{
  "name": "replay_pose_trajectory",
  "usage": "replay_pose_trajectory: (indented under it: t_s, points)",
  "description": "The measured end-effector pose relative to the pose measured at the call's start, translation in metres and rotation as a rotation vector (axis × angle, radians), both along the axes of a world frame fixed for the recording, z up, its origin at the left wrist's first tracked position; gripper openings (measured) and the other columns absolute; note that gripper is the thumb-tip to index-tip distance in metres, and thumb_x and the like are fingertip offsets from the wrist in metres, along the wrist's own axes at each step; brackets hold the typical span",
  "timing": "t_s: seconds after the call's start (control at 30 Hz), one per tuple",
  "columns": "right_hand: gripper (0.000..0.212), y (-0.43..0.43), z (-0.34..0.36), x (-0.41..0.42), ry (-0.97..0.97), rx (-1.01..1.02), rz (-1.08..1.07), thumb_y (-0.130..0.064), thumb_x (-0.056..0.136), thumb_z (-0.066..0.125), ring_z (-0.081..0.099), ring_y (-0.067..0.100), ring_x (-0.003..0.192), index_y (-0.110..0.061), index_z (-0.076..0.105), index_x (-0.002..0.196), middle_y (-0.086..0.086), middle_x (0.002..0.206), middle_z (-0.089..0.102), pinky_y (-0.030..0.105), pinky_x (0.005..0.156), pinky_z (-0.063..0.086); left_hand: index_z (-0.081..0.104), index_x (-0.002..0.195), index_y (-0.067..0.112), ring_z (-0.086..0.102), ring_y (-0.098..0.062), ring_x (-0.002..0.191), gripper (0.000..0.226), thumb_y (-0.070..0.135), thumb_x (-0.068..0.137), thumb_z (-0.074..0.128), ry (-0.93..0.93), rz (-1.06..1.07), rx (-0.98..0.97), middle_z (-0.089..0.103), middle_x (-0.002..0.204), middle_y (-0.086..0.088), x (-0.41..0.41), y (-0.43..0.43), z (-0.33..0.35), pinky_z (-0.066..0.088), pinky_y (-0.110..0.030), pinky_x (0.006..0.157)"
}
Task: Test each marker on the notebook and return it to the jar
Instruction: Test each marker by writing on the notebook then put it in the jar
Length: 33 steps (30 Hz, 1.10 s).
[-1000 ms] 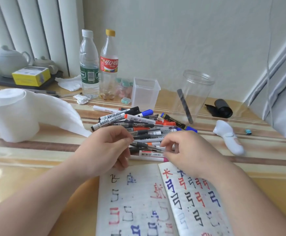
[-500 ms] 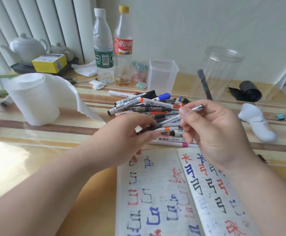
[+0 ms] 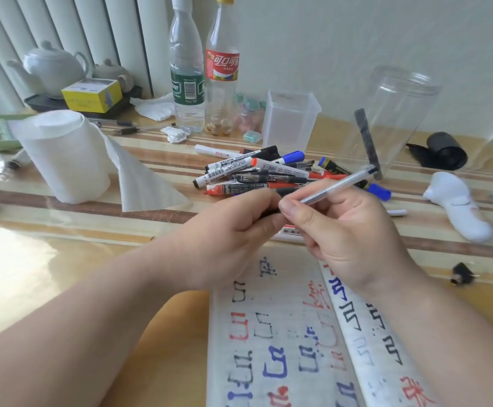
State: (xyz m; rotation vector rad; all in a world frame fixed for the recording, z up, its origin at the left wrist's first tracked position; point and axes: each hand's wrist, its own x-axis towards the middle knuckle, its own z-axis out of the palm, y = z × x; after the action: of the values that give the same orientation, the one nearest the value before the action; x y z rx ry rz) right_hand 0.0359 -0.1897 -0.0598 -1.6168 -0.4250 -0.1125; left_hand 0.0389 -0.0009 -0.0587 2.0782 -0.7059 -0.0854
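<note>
Right hand [image 3: 345,230]: fingers curled, thumb and fingertips pinching the barrel of a clear pen [image 3: 339,185] above the top edge of the notebook.
Left hand [image 3: 233,230]: closed around the pen's near, dark end; this looks like the cap, though the fingers hide most of it.
Clear pen: held between both hands, slanting up and to the right, its far tip pointing toward the jar.
Notebook [image 3: 283,348]: lying open on the tabletop [image 3: 63,259] under the wrists, both pages covered in black, blue and red test marks.
Marker pile [image 3: 257,174]: loose heap just beyond the hands, with black, blue and red caps.
Jar [image 3: 395,113]: clear, upright, behind the pile on the right, with one dark marker [image 3: 367,142] leaning inside.
Square clear tub [image 3: 290,121]: standing between the jar and two plastic bottles [image 3: 186,83].
Paper roll [image 3: 63,154]: on the left, with a sheet trailing off it.
White device [image 3: 459,207]: lying at the right, near the jar.
</note>
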Motion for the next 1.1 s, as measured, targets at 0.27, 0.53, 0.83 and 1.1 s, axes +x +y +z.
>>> replay_pose_trajectory:
  t_s: [0.27, 0.53, 0.83, 1.1]
  points:
    - [0.01, -0.006, 0.0, 0.005, 0.166, 0.18, -0.053, -0.022, 0.084, 0.07, 0.048, 0.015, 0.047, -0.018, 0.076, 0.078, 0.019, 0.063, 0.058, 0.021, 0.04, 0.032, 0.063, 0.112, 0.022, 0.045, -0.002, 0.056, 0.045, 0.059, 0.102, 0.039, 0.182, -0.068, -0.191, 0.047, 0.064, 0.018, 0.012, 0.007, -0.002, 0.045, -0.019, 0.065]
    - [0.019, -0.002, -0.006, 0.003, 0.441, 0.045, 0.223, -0.015, 0.083, 0.062, 0.069, 0.029, 0.067, -0.008, 0.079, 0.087, 0.024, 0.079, 0.072, 0.04, 0.062, 0.06, 0.066, 0.098, 0.025, 0.045, -0.007, 0.051, 0.032, 0.056, 0.094, 0.059, 0.2, 0.256, -0.014, 0.047, 0.057, 0.013, 0.031, 0.031, 0.002, 0.046, -0.03, 0.061]
    - [0.018, 0.012, -0.009, 0.005, 0.269, -0.317, 0.027, 0.002, 0.089, 0.072, 0.071, 0.03, 0.053, -0.012, 0.069, 0.077, 0.003, 0.057, 0.061, 0.068, 0.065, 0.058, 0.064, 0.073, 0.033, 0.053, -0.002, 0.05, 0.035, 0.062, 0.068, 0.083, 0.111, 0.23, 0.616, 0.058, 0.061, 0.026, 0.039, 0.047, -0.001, 0.036, -0.021, 0.046]
    - [0.007, 0.017, -0.011, 0.004, 0.239, -0.343, 0.046, -0.017, 0.081, 0.072, 0.067, 0.029, 0.052, -0.011, 0.072, 0.079, 0.013, 0.063, 0.068, 0.061, 0.054, 0.059, 0.065, 0.071, 0.032, 0.061, -0.014, 0.052, 0.041, 0.069, 0.066, 0.082, 0.121, 0.226, 0.632, 0.065, 0.06, 0.008, 0.042, 0.043, -0.003, 0.042, -0.022, 0.047]
